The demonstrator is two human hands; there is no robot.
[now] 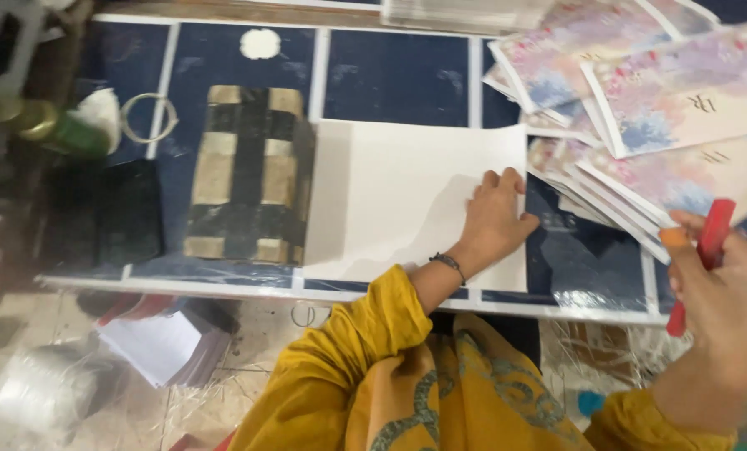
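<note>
My left hand [494, 219] lies flat, fingers down, on the right edge of a white sheet of card [390, 196] that rests on a dark blue table top [394, 75]. A thin dark bracelet circles that wrist. My right hand [720, 305] is raised at the right edge of the view and grips a red stick-shaped tool [707, 250] with an orange tip. Its sleeve and my lap are mustard yellow.
A taped brown and black block [248, 171] stands left of the sheet. Floral printed cards [666, 100] fan out at upper right. A wire ring [148, 117], a green and gold object [48, 125] and a black pad [115, 213] sit at left. White paper [165, 347] lies on the floor.
</note>
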